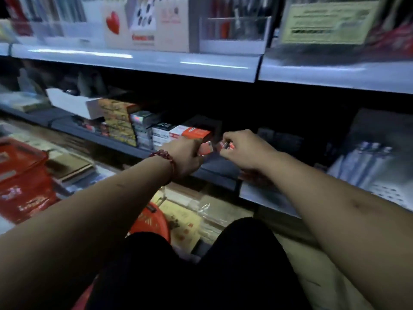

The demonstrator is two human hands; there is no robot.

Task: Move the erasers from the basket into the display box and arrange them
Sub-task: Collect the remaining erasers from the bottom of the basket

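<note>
My left hand [184, 156] is closed around a small red and white eraser pack [205, 148] at the front of the middle shelf. My right hand [242, 148] pinches another red eraser pack [226, 145] just to the right of it. Both hands hover beside an orange and white display box [193, 133] that stands on the shelf. A red basket [152, 222] sits low between my arms, partly hidden by my left forearm and my dark-clothed knees. The picture is blurred, so the erasers' details are unclear.
Stacked stationery boxes [121, 120] line the shelf to the left of the display box. A second red basket [20, 182] stands at the far left. Packaged pens [366, 162] hang at the right. An upper shelf edge [138, 61] runs overhead. Paper packs [192, 211] lie below.
</note>
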